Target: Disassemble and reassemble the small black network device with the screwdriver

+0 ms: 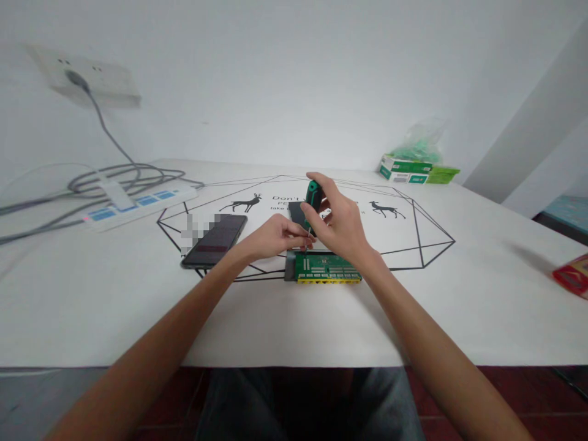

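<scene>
While the deer-printed white tabletop [257,324] is spreading beneath, right hand [342,220] and left hand [275,236] are working by a green circuit board [328,267] lying mid-table; right fingers are gripping a green-black screwdriver [314,195], left fingers bunching beside its shaft, hold unclear.

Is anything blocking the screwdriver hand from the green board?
Nothing visible blocks the right hand: its screwdriver points down at the green circuit board. The left hand is beside the screwdriver's lower end, perhaps touching.
</scene>
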`<state>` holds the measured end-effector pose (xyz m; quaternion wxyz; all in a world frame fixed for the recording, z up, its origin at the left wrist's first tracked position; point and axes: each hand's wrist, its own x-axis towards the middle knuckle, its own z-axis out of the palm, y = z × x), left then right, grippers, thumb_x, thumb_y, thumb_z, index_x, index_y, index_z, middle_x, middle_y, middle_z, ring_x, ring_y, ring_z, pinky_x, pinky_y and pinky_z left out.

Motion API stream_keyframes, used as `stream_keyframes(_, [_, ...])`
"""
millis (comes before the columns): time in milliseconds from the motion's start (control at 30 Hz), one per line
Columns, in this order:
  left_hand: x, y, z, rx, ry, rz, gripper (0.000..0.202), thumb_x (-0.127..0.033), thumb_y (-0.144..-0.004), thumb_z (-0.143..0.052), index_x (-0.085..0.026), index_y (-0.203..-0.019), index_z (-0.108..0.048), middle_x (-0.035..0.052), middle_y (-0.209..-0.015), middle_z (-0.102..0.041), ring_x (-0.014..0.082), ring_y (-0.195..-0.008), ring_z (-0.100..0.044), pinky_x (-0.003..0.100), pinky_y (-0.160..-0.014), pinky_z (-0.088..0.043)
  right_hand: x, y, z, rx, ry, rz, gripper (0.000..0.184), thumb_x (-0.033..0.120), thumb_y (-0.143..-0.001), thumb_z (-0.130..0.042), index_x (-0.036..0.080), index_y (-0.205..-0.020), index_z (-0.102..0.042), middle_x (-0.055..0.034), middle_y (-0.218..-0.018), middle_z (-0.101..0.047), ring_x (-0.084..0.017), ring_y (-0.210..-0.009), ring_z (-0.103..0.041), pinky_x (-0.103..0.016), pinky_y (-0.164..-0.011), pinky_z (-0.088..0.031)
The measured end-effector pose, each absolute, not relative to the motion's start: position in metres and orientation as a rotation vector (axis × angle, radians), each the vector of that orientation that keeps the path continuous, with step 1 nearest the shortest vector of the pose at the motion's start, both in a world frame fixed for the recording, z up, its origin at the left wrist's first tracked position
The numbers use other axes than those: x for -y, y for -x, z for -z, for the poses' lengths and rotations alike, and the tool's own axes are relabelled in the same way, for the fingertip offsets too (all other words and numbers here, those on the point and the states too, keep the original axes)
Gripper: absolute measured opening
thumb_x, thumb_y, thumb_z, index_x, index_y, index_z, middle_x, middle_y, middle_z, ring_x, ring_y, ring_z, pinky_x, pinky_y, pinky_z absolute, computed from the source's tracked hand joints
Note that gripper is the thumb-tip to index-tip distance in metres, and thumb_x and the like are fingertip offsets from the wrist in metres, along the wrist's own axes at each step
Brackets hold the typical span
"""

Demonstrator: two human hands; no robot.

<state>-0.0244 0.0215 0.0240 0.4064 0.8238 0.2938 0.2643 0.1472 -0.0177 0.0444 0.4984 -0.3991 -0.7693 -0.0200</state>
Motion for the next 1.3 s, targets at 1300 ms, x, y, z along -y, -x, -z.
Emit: stream_keyframes(1300, [-0.0157,0.0213,-0.0279,-0.826,-2.201,-0.795,0.015,-0.028,-0.072,-0.070,-0.015,-0.073,-0.078,0.0044,-0.072,-0.075,0.0137,-0.068,-0.063,0.024,-0.068,-0.048,0.0210,-0.1501,-0.0435,1.874,1.018,0.117,0.047,0.033,-0.092,-0.048,0.021,-0.137,-0.044,-0.0069,-0.106,-0.068,-0.016,-0.070,-0.061,-0.032,-0.065,-0.049])
